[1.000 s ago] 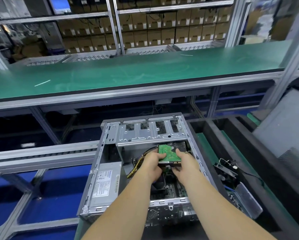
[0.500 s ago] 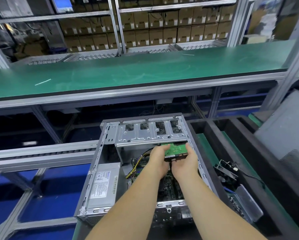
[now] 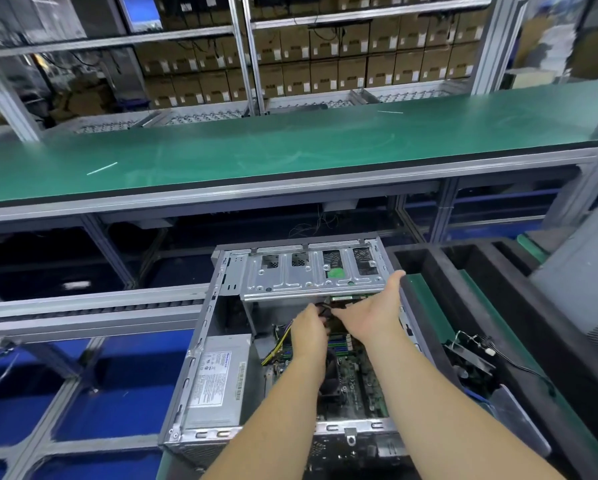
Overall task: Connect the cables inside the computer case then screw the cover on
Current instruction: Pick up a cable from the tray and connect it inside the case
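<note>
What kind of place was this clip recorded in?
Most likely a computer assembly line in a factory. An open computer case sits at a work station, a long green-topped bench runs across behind it, and metal shelving holds rows of identical cardboard boxes.

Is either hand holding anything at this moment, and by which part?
The left hand pinches a black cable near its end, under the drive cage. The right hand lies open against the cage's front edge, gripping nothing.

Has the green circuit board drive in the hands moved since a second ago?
Yes. The green circuit board drive has gone away from the person, slid in under the silver metal drive cage; only its near edge shows now.
</note>
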The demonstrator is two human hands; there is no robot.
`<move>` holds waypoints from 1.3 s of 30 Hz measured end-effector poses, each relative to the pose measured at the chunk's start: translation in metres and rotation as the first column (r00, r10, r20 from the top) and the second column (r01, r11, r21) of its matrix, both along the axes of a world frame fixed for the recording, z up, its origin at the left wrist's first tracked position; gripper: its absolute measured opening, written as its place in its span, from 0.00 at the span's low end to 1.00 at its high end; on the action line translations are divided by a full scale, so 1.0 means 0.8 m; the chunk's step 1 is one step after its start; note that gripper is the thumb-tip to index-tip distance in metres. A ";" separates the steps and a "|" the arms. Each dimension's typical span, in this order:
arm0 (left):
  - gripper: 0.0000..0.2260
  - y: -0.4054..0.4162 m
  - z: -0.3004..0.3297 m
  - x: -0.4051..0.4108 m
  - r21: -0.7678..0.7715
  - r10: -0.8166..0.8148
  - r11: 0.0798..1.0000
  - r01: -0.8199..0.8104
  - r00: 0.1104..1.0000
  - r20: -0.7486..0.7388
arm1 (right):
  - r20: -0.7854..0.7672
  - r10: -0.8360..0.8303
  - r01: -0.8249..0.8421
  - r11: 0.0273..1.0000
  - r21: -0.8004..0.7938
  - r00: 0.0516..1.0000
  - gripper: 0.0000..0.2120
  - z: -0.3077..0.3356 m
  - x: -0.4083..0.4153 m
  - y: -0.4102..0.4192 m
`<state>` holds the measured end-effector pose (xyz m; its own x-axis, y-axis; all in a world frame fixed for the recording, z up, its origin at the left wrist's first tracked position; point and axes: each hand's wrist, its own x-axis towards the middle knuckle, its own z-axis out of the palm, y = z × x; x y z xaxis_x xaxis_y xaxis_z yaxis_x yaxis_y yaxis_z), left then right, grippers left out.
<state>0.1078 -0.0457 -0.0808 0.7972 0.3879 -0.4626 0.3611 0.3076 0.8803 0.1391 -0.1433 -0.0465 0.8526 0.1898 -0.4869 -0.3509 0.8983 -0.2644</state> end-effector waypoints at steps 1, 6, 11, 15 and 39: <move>0.12 0.000 -0.003 -0.004 0.048 -0.011 0.999 0.010 1.000 0.011 | 0.015 0.009 -0.009 1.000 -0.005 1.000 0.56 0.001 0.000 0.000; 0.13 -0.001 0.006 -0.024 0.490 -0.090 0.871 0.031 0.991 0.096 | -0.027 0.126 -0.128 0.987 -0.101 0.992 0.47 -0.001 -0.025 0.005; 0.13 -0.028 0.037 -0.026 0.652 -0.218 0.757 0.044 0.958 0.188 | -0.051 0.259 -0.257 0.873 -0.415 0.964 0.12 0.029 -0.041 -0.003; 0.15 -0.081 0.062 -0.018 0.697 -0.383 0.707 0.121 0.893 0.234 | 0.077 0.213 -0.092 0.681 -0.727 0.974 0.09 0.053 -0.042 -0.053; 0.08 -0.293 -0.005 -0.010 0.654 -0.617 0.435 0.619 0.734 -0.285 | -0.319 -0.042 -0.301 -0.470 -0.830 0.947 0.10 -0.142 -0.082 -0.366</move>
<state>0.1000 -0.2799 -0.0850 0.9544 -0.0195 -0.2978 0.2097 -0.6663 0.7156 0.0732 -0.4361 -0.1597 0.8061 -0.5544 -0.2069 -0.5721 -0.6405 -0.5124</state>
